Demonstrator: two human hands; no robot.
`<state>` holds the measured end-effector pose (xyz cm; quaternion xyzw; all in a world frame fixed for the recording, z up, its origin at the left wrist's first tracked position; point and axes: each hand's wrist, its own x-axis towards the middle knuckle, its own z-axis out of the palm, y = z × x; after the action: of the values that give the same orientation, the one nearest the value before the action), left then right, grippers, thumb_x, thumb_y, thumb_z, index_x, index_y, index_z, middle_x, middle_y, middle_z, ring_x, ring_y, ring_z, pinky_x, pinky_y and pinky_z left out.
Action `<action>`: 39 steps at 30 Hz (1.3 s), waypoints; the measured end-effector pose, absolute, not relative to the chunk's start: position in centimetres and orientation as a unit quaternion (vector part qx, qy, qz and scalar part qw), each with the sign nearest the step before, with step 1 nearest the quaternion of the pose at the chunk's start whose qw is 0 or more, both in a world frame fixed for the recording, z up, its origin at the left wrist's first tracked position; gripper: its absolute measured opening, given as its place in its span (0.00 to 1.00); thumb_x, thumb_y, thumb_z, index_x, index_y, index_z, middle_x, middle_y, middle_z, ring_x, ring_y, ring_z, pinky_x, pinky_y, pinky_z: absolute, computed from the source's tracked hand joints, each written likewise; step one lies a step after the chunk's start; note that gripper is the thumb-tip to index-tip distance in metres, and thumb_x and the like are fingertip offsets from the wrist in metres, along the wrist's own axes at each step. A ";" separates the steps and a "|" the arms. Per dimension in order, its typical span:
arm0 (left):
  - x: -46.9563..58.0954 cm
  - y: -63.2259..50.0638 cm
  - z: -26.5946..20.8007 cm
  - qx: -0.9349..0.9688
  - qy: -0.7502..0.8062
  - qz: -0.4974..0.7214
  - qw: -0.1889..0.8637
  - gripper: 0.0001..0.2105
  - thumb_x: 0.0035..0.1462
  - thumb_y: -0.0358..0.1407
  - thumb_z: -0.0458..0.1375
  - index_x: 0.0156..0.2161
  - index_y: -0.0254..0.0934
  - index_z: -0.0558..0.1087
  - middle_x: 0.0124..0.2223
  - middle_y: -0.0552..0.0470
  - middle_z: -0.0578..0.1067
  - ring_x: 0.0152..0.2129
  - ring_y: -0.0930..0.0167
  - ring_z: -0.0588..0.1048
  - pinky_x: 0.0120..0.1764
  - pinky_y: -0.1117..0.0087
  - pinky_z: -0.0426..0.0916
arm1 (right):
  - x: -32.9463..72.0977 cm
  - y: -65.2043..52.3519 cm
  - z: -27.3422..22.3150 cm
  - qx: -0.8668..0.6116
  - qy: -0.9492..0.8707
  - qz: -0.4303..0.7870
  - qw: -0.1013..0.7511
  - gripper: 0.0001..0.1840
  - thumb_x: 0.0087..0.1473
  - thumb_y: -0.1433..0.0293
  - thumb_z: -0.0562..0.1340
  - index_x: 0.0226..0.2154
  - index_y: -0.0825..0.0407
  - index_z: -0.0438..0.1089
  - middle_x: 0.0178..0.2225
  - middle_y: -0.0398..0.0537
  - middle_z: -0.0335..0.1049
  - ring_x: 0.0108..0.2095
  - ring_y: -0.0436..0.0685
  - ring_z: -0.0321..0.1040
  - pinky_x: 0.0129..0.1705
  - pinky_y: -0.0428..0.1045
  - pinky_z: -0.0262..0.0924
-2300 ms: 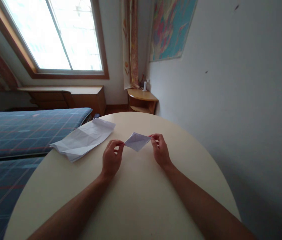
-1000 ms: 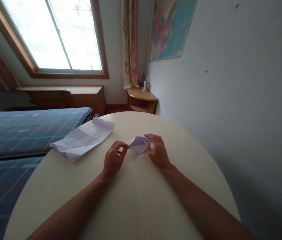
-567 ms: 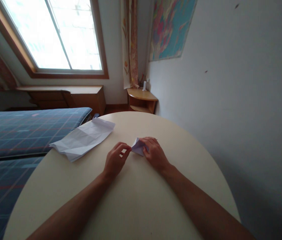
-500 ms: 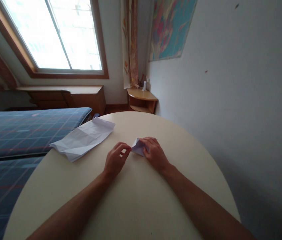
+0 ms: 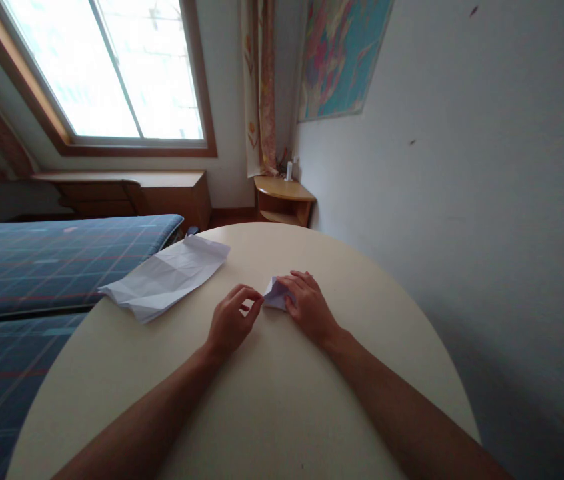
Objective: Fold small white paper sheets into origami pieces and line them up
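Note:
A small folded piece of white paper (image 5: pixel 275 295) rests on the round cream table (image 5: pixel 282 393) between my hands. My left hand (image 5: pixel 232 317) pinches its left corner between thumb and fingertips. Over its right side lies my right hand (image 5: pixel 308 303), fingers curved across the top and the thumb along the near edge, so that part of the paper is hidden. A larger, creased sheet of white paper (image 5: pixel 172 277) lies at the table's far left, apart from both hands, its left end at the table's edge.
A mattress with blue plaid cover (image 5: pixel 62 260) stands close along the table's left side. The white wall (image 5: pixel 462 220) runs near the right edge. Beyond the table are a wooden corner shelf (image 5: pixel 285 190) and a desk (image 5: pixel 172 183) under the window.
The fingers of my right hand have shifted slightly on the folded paper. My left hand keeps its pinch at the corner, nearly unmoved. The larger sheet lies as before.

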<state>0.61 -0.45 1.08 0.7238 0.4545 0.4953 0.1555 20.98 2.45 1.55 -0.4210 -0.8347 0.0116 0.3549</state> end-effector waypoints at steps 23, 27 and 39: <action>0.4 0.0 1.1 0.657 0.537 0.512 0.133 0.06 0.58 0.31 0.53 0.38 0.40 0.71 0.41 0.50 0.74 0.33 0.70 0.76 0.29 0.73 0.74 | 20.9 2.3 1.6 -0.429 -0.829 0.013 0.358 0.09 0.55 0.74 0.62 0.38 0.47 0.75 0.40 0.48 0.77 0.56 0.63 0.64 0.65 0.68 0.41; 0.3 0.2 1.1 0.654 0.543 0.509 0.134 0.09 0.61 0.32 0.50 0.38 0.39 0.74 0.42 0.48 0.74 0.34 0.68 0.76 0.30 0.71 0.74 | 20.9 2.2 1.7 -0.432 -0.829 0.012 0.354 0.08 0.54 0.74 0.63 0.37 0.47 0.75 0.40 0.48 0.77 0.56 0.64 0.64 0.65 0.67 0.42; 0.0 0.5 0.7 0.651 0.559 0.496 0.131 0.13 0.61 0.31 0.48 0.41 0.39 0.75 0.46 0.47 0.75 0.39 0.65 0.76 0.35 0.66 0.75 | 20.9 2.1 1.6 -0.431 -0.834 0.016 0.345 0.16 0.51 0.68 0.66 0.45 0.49 0.71 0.46 0.51 0.76 0.59 0.66 0.61 0.65 0.67 0.40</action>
<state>0.01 0.47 0.70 0.6512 0.5595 0.4959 0.1307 20.94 2.07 1.56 -0.4305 -0.8341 0.0165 0.3445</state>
